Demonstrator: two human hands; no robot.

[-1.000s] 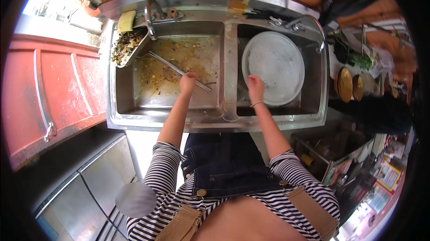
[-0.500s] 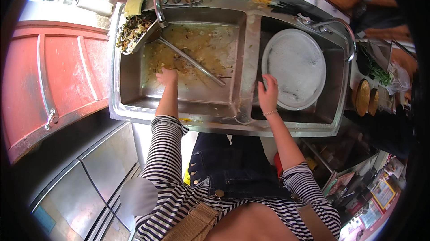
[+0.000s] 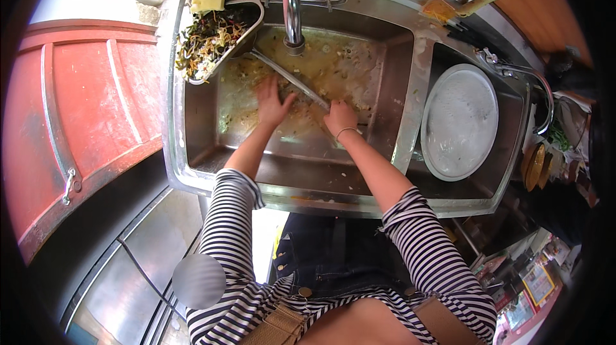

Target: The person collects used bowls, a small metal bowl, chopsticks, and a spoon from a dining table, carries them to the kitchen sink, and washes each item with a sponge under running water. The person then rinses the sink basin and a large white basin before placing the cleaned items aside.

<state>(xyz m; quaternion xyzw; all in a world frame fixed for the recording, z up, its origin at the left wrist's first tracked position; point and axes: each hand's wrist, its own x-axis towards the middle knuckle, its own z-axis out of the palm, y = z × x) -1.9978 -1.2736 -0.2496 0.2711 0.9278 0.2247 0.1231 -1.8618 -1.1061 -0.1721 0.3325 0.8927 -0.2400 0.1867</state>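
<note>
Though between basin walls [image 3: 289, 172], hands [image 3: 276, 105] [image 3: 341, 117] apart.

Utensil [image 3: 292, 81] in L basin [image 3: 301, 175], tray [image 3: 259, 15] at its far L cnr, plate [image 3: 461, 124] in R basin [image 3: 511, 117]

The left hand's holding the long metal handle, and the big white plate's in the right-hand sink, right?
Not quite: the head view shows the right hand holding the long metal handle; the left hand is open. The big white plate is in the right-hand sink.
</note>
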